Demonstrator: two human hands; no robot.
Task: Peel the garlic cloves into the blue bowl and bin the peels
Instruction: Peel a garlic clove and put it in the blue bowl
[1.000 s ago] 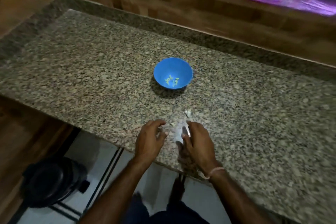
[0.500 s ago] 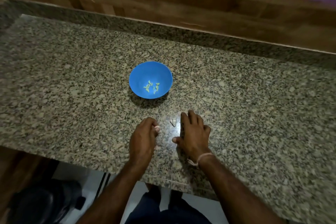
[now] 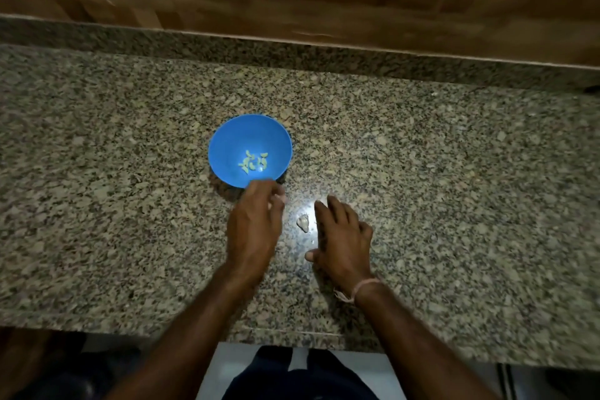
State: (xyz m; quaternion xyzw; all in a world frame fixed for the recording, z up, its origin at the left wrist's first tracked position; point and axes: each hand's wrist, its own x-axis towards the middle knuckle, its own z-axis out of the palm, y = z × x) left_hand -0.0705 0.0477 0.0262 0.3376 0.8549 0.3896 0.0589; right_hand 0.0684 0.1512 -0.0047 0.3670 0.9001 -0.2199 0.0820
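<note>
A blue bowl is set on the speckled granite table, and several peeled cloves are seen lying in its bottom. The left hand is held just on the near side of the bowl, its fingers curled at the bowl's near rim. Whether anything is pinched in its grip cannot be told, as the fingertips are blurred. The right hand is laid on the table, nearer than the bowl and to its right, with its grip open and its fingers straight. A pale garlic piece is seen on the table between the two hands, touched by neither.
</note>
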